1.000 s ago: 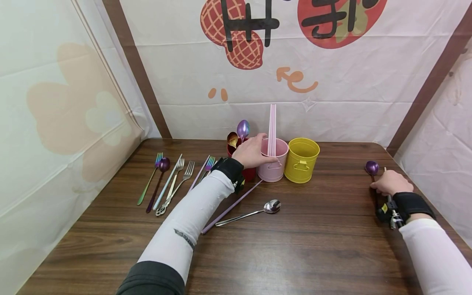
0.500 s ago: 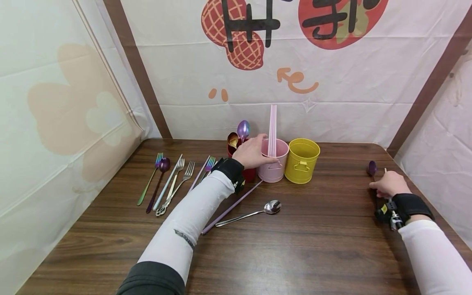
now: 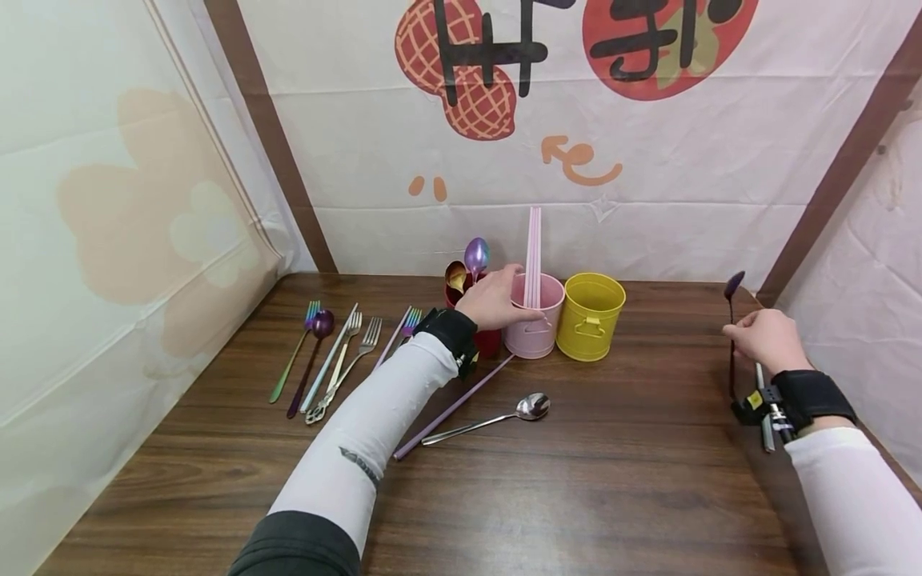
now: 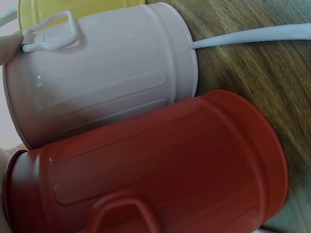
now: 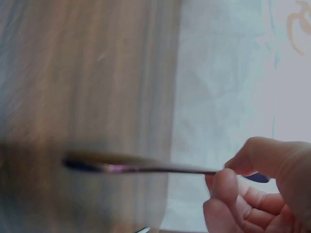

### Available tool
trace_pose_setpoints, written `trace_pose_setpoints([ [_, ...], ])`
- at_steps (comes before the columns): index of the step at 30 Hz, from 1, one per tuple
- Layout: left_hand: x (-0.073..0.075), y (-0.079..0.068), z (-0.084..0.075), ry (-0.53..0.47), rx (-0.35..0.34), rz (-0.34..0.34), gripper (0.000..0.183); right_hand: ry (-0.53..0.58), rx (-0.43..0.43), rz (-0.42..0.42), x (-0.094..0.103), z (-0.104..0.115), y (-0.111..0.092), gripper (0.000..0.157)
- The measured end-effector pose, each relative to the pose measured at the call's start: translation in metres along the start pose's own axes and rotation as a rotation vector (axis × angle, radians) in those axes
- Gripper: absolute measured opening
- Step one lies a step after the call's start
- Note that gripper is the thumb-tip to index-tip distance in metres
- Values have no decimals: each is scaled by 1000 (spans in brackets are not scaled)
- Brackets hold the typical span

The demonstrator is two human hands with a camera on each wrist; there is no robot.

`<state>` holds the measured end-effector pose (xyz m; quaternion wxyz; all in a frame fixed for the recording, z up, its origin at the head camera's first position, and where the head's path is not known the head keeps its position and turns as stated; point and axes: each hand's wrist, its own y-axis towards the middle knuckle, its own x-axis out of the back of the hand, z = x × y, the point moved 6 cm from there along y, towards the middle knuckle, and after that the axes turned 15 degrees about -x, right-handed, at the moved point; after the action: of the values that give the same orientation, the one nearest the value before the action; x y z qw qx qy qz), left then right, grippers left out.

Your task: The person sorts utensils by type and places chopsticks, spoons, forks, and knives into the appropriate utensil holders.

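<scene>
At the right of the head view my right hand [image 3: 772,342] pinches a dark purple spoon [image 3: 733,286] by its thin handle and holds it nearly upright, bowl up. In the right wrist view the spoon [image 5: 170,170] crosses the picture, one end blurred. My left hand [image 3: 493,300] holds the pink bucket [image 3: 529,342], thumb across its front by the handle, fingers toward the back rim. Several pink chopsticks [image 3: 533,256] stand in that bucket. Against its left side is a red bucket [image 3: 487,344] with spoons, partly hidden by my left hand.
A yellow bucket [image 3: 591,320] stands right of the pink one. A silver spoon [image 3: 531,406] and a purple chopstick [image 3: 454,408] lie in front. Forks [image 3: 367,340], another purple spoon [image 3: 322,323] and chopsticks lie at the left. A pale handle [image 3: 767,428] shows beneath my right wrist.
My right hand has lifted the purple spoon from lying low on the table to nearly upright, its bowl rising toward the table's back edge. My left hand and the buckets stay put.
</scene>
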<state>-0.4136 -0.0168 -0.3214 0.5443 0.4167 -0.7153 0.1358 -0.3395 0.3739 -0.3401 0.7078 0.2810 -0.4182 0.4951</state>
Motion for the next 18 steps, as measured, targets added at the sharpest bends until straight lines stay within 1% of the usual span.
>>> trace_pose_setpoints([
  [3,-2,1,-2,16,-36,14,92,42,18,-46,5,12,0,33],
  [5,-1,1,-5,66,-73,28,92,65,49,-86,9,23,-1,32],
  [7,2,0,-11,154,-133,38,92,96,89,-128,14,35,-2,30],
  [9,10,-2,-21,225,-213,22,91,132,133,-168,19,50,-4,27],
  [11,21,-6,-31,269,-294,-23,89,175,177,-200,24,66,-7,25],
  [13,34,-12,-38,269,-362,-81,85,218,213,-218,27,81,-10,24],
  [14,40,-16,-39,255,-383,-111,83,237,234,-229,28,88,-12,23],
  [16,52,-25,-36,230,-411,-176,80,267,273,-257,32,103,-17,21],
  [18,64,-34,-26,208,-419,-247,77,294,309,-288,34,118,-21,20],
])
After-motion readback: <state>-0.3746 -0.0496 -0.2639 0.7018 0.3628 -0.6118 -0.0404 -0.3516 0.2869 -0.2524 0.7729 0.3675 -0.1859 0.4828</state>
